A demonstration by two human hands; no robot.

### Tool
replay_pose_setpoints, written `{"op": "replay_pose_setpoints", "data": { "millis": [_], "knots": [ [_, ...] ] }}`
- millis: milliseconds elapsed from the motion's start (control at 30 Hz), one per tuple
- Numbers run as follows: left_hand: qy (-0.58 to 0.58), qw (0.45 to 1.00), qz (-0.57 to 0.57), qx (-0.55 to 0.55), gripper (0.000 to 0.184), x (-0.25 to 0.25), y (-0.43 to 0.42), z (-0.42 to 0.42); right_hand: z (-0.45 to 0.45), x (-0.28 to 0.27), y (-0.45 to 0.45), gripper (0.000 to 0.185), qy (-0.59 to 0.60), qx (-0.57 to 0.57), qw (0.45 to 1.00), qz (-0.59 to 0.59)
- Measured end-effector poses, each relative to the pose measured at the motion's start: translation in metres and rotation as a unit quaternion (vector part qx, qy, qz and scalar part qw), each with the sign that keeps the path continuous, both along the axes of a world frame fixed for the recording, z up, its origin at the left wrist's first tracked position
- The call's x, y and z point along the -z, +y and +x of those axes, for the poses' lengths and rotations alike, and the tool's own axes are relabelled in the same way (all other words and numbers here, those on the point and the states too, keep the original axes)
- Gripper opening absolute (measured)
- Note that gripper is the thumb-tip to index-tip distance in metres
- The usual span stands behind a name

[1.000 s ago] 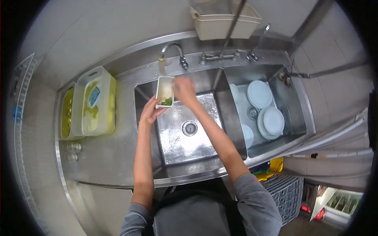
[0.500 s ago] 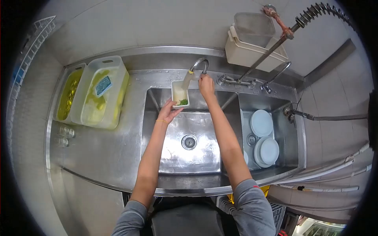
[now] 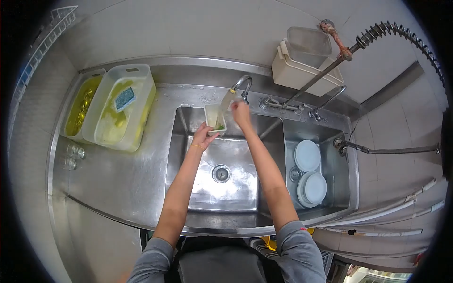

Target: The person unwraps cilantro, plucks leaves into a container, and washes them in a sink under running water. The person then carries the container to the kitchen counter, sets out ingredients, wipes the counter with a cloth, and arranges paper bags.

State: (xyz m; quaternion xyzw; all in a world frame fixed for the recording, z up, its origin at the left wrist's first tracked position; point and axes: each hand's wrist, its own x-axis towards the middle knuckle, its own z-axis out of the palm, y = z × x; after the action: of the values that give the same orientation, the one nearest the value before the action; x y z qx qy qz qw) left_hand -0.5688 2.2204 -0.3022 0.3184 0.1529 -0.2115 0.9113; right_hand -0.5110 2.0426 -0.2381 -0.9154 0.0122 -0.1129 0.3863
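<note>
My left hand (image 3: 204, 137) grips a small white rectangular container (image 3: 212, 113) by its lower end, over the back of the large sink basin (image 3: 222, 198). Green bits (image 3: 219, 127) lie at the container's near end. Water runs into it from the curved faucet (image 3: 244, 80). My right hand (image 3: 240, 112) is just right of the container, below the faucet, with its fingers curled; whether anything is in them is too blurred to make out.
Left on the counter stand translucent tubs (image 3: 145, 113) of yellowish liquid, one with a blue sponge (image 3: 124, 99), and small glasses (image 3: 75, 151). Plates (image 3: 314, 188) lie in the right basin. Behind are a cream bin (image 3: 302, 75) and a spray hose (image 3: 325, 70).
Over the last second the view shifted and the container came under the faucet's stream. My right hand went from beside the container to the faucet, then dropped slightly back toward the container.
</note>
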Motion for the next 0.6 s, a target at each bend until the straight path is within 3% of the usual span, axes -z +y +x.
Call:
{"op": "replay_pose_setpoints", "data": {
  "millis": [33, 167, 267, 400, 433, 600],
  "knots": [
    [0.005, 1.0, -0.005, -0.009, 0.058, 0.001, -0.004, -0.001, -0.001, -0.007, -0.005, 0.013, -0.119, 0.073, 0.981, -0.132],
    [-0.013, 0.999, -0.039, -0.012, 0.067, 0.0, -0.011, -0.005, 0.005, -0.018, -0.025, 0.039, -0.122, 0.087, 0.968, -0.2],
    [-0.003, 0.999, -0.044, -0.02, 0.071, 0.005, -0.011, -0.004, 0.018, -0.022, -0.034, 0.037, 0.007, 0.042, 0.972, -0.231],
    [-0.01, 0.999, -0.046, -0.028, 0.074, -0.002, -0.008, -0.011, 0.017, -0.033, -0.036, 0.038, 0.026, 0.055, 0.979, -0.193],
    [0.01, 0.999, -0.037, -0.036, 0.056, -0.008, -0.009, -0.014, 0.015, -0.035, -0.039, 0.038, 0.038, 0.081, 0.982, -0.169],
    [-0.011, 1.0, -0.004, -0.009, 0.071, -0.018, 0.001, -0.021, 0.019, -0.023, -0.042, 0.041, -0.021, 0.197, 0.98, -0.031]
  ]
}}
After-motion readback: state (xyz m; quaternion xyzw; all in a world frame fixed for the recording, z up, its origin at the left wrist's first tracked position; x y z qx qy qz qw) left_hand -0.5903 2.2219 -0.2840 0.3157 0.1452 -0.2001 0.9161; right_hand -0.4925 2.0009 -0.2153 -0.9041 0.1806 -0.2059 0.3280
